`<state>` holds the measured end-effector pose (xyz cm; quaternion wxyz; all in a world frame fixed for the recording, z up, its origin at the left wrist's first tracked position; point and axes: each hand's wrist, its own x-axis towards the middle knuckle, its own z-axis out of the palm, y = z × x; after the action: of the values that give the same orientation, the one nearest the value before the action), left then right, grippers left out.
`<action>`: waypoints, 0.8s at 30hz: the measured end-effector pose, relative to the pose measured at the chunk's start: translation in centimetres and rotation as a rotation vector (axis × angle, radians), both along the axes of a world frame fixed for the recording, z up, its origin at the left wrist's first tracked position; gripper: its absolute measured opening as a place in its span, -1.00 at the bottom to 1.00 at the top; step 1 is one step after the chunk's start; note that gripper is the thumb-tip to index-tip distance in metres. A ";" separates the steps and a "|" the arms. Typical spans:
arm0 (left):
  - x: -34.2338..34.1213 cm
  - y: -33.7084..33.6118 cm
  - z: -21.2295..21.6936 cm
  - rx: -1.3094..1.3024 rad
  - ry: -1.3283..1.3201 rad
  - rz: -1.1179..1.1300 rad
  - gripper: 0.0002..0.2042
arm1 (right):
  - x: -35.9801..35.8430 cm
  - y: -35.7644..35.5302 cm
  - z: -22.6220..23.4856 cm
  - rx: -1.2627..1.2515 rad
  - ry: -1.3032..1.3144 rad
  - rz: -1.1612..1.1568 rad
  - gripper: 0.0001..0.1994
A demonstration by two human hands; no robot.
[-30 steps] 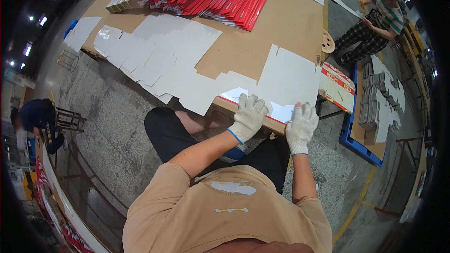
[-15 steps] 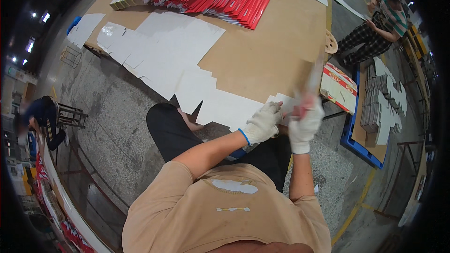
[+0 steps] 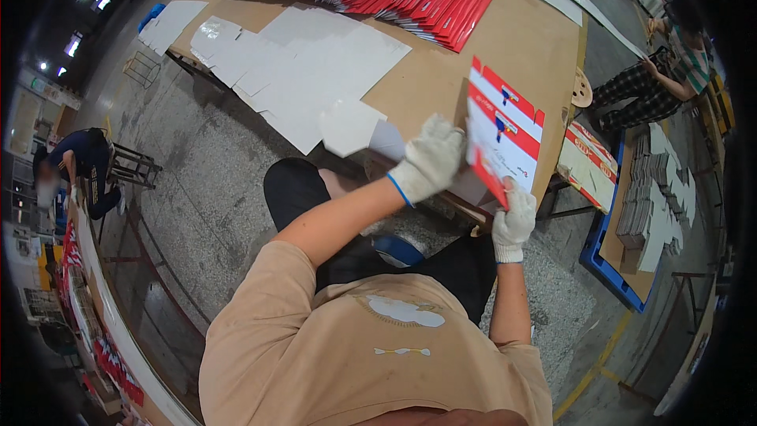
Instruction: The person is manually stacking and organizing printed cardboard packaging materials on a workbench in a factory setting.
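A red and white printed carton blank stands tilted over the table's near right edge. My right hand, in a white knit glove, grips its lower corner. Just left of the blank, my gloved left hand is closed with its fingers curled; what they hold, if anything, is hidden. Beside it, a white cardboard piece hangs partly over the table edge. More white cardboard blanks lie overlapped on the brown tabletop.
A fanned row of red folded cartons lies at the back. Right of the table, a blue pallet bears stacked grey-white blanks. One person stands at the far right; another bends at the left.
The carton blank, blurred and nearly edge-on before, now shows its printed face. My left hand has moved away from my right, and the white sheets near it have shifted. The whole view has swung.
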<state>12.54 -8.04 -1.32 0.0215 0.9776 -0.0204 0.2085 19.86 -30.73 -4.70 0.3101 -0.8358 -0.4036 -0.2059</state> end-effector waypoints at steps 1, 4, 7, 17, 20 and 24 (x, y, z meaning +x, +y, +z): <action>0.2 2.8 -3.4 -0.049 -0.086 0.054 -0.72 | -0.2 0.7 0.6 -0.112 -0.047 0.022 -0.46; -3.3 6.8 -4.9 0.060 -0.087 0.161 -0.69 | -0.7 1.1 1.0 -0.288 0.002 -0.002 -0.48; -7.6 8.4 -1.9 -0.021 0.057 0.367 -0.72 | -0.7 1.1 1.0 -0.328 -0.029 -0.049 -0.49; -6.4 6.0 -2.6 0.177 0.171 0.013 -0.68 | -1.2 -0.7 0.9 -0.472 0.001 -0.155 -0.51; -9.7 7.7 0.8 0.077 0.206 -0.155 -0.28 | -1.3 -1.3 0.9 -0.440 0.009 -0.187 -0.51; -12.1 14.7 0.5 0.036 0.233 -0.047 -0.60 | -1.1 -0.8 1.1 -0.397 -0.005 -0.147 -0.52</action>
<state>0.49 6.64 -0.84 0.0108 0.9947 -0.0444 0.0923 18.73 -31.51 -3.65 0.1226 -0.9070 -0.3752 -0.1466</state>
